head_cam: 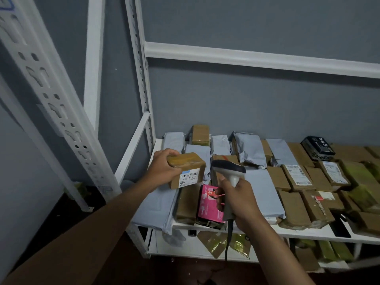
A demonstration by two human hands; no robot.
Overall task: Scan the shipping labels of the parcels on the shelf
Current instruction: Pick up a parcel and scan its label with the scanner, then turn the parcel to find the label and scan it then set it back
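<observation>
My left hand (162, 167) grips a small brown cardboard parcel (186, 168) lifted above the left end of the shelf, its white barcode label (189, 177) turned toward me. My right hand (239, 199) holds a grey handheld barcode scanner (229, 171) by its handle, with the dark-topped head just to the right of the parcel and facing the label. The scanner's cable hangs down past the shelf edge. A pink box (209, 204) lies on the shelf under the scanner, partly hidden by my right hand.
The white metal shelf (308, 233) carries several brown boxes (294, 208), grey mailer bags (253, 149) and a black packet (317, 148) at the back right. A lower shelf holds yellow-green packets (333, 251). White slotted uprights (51, 103) stand at left against the grey wall.
</observation>
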